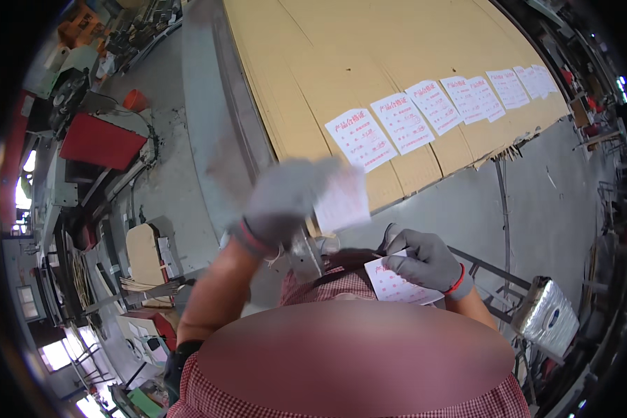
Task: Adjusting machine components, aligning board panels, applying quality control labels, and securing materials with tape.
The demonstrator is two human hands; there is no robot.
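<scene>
My left hand (285, 195), in a grey glove with a red cuff edge, is smeared by motion at the cardboard's near left corner. A white paper slip with pink print (345, 203) hangs from its fingertips, blurred too, and overlaps the cardboard's edge. Close to my body, my right hand (426, 260), gloved the same way, pinches another printed slip (397, 284) between thumb and fingers. Ahead of both hands, several similar slips (361, 139) lie in a row along the near edge of the tan cardboard sheet (327, 56).
A metal bracket or bar end (304, 259) juts up by my left wrist. To the right, a silver-wrapped block (547, 317) rests by a dark metal frame. At the left stand a red box-shaped piece (103, 141), an orange bucket (135, 100) and machinery.
</scene>
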